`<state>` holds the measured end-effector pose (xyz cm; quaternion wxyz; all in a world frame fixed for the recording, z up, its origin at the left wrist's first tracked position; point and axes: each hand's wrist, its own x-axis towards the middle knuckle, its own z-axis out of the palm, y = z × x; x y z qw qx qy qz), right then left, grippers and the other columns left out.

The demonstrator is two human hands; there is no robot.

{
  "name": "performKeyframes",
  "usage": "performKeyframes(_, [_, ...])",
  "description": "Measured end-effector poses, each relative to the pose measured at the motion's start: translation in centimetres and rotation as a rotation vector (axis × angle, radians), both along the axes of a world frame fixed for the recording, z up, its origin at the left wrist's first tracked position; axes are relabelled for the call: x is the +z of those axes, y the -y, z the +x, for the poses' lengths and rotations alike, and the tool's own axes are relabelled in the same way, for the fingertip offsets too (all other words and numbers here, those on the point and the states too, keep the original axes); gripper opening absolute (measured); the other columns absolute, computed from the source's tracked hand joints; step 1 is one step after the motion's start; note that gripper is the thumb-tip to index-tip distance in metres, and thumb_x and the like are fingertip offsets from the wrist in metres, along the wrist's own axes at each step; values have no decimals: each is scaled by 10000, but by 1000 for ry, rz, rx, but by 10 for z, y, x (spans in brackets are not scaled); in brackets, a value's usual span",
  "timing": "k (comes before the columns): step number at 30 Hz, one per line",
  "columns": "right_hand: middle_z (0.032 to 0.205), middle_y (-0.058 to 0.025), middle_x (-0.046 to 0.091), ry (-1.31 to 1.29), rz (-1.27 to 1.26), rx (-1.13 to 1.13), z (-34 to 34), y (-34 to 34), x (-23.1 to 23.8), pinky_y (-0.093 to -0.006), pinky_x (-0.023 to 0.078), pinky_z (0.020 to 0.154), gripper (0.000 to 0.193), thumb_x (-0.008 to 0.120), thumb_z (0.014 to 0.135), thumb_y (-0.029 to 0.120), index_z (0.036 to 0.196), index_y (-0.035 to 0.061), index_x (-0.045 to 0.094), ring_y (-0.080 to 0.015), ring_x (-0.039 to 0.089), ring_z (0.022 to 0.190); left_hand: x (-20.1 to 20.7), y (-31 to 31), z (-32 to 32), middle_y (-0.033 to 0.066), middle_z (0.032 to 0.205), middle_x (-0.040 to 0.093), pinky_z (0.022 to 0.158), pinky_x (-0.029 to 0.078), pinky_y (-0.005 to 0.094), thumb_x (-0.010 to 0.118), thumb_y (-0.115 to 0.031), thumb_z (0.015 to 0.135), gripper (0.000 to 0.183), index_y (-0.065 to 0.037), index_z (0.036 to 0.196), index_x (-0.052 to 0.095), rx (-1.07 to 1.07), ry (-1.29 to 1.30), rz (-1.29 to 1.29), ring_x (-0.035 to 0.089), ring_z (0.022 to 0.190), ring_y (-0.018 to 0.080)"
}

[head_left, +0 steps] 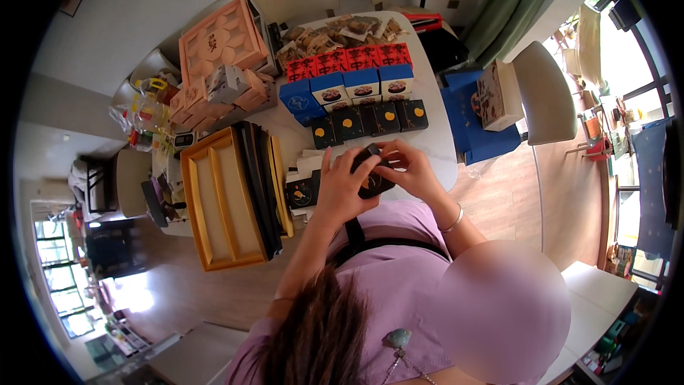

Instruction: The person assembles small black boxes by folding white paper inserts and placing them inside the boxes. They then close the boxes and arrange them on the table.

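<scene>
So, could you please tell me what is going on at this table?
A person is holding a small black box between the left hand and the right hand, over the table's near edge. Beyond it, similar black boxes stand in a row on the table, with blue-and-white boxes behind them. A gold divided tray stands to the left.

- Daylight enters from a window [630, 46] at 2 o'clock, blown out to white.
- Another bright window [58, 260] at 8 o'clock, white glare on the floor [135, 295] nearby.
- Soft light over the bench [439, 139]; fingers [349, 171] and black box [376, 184] at centre fairly sharp.
- Strong fisheye bending toward the black rim; smooth blurred disc [502, 310] near 4 o'clock.
</scene>
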<state>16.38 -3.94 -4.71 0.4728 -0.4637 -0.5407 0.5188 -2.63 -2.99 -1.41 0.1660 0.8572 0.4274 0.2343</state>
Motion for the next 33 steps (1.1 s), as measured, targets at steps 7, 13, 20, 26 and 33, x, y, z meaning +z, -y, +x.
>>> performKeyframes(7, [1189,-98,526,-566,-186,-227,10,-9,-7,-284,508,864,751,660,792,-103,1430,118,331,-156,572,1082,-18,-3,8,216,1399,414,1111,240,549,844,-236,678,998,-50,1467,261,287,369,8,392,1337,380])
performKeyframes(13, [1218,-93,519,-620,-153,-119,-15,2,-15,-274,495,897,693,648,796,-118,1401,67,362,-164,567,1104,-48,-2,-5,122,1269,544,853,552,341,634,-222,939,593,-35,1415,333,238,1058,-933,583,1112,198])
performKeyframes(20, [1106,-71,629,-320,-274,30,4,0,-15,-263,508,861,491,710,820,-23,1272,10,520,-131,591,1042,-54,-4,-14,83,1256,552,786,594,362,622,-312,943,584,-65,1410,374,116,939,-820,611,1070,178])
performKeyframes(26, [1066,-77,647,-136,-271,189,15,-2,-14,-266,527,837,537,748,778,-38,1268,12,533,-134,633,964,-44,-3,-24,117,1224,591,736,605,416,593,-457,926,619,-67,1378,429,201,1234,-1387,641,1057,245])
performKeyframes(33, [1186,-108,605,-64,-210,290,13,2,-11,-313,485,921,560,744,831,104,1326,8,500,-170,574,1092,-49,-1,-20,106,1165,605,662,611,374,599,-452,900,574,-54,1301,500,364,1028,-1336,648,1026,240])
